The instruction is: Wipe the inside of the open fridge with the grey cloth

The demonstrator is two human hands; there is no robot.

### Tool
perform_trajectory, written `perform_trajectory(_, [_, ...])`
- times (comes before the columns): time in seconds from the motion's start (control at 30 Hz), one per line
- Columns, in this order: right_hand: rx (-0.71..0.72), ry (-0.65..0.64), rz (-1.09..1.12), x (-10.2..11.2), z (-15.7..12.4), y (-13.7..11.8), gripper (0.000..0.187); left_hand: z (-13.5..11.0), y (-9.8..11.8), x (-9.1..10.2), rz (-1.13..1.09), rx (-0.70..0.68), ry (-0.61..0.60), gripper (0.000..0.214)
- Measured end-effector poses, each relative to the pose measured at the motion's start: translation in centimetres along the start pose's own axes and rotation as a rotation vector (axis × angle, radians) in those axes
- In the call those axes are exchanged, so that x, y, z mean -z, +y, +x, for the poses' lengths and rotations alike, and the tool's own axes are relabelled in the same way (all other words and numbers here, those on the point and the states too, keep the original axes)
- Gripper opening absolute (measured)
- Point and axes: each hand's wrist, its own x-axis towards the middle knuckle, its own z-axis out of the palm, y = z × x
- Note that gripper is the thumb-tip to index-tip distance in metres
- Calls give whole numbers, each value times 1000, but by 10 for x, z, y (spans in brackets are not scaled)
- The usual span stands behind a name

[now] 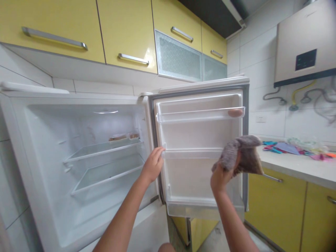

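Note:
A white fridge stands with its door [199, 133] swung out to the right. My left hand [153, 164] is at the hinge side of the door, its fingers bent around the left end of the clear middle door shelf [191, 154]. My right hand [222, 178] grips a fuzzy grey-brown cloth [237, 154], bunched up and hanging to the right, in front of the door's outer edge. In the upper door shelf [196, 116] lies a brown egg-like item [235, 112] at the right end. A lower clear door shelf [204, 210] sits at the bottom.
Inside the fridge, small packages [118, 137] rest on the upper glass shelf [102, 150]. Yellow cabinets [126, 31] hang above. To the right, coloured cloths and plastic bags [288, 147] lie on the counter [301, 168], below a water heater [304, 45].

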Motion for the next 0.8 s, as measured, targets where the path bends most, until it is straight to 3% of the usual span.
perform_trajectory(0.1, [436,-308,-343,-16,-40,14,73,4,-2,1,13,-34,5,47])
perform_trajectory(0.2, [615,-749,-556,-36,-71,27,76,8,-3,5,-21,-44,-2,42])
perform_trajectory(0.33, [855,-1229,-453,-63,-86,42,70,11,0,10,-169,36,-11,44])
perform_trajectory(0.43, [997,-1449,-320,-72,-73,55,56,11,1,12,-198,63,-23,49])
perform_trajectory(0.53, [906,-1477,-493,-59,-40,70,45,11,-1,12,-132,20,-20,44])
perform_trajectory(0.67, [783,-1326,-685,-7,9,83,53,8,-5,10,-86,-6,-10,39])
perform_trajectory(0.7, [764,-1275,-719,10,17,85,58,7,-5,10,-83,-5,-9,39])
perform_trajectory(0.8, [696,-958,-894,60,25,95,63,4,-7,9,-68,-2,-17,38])
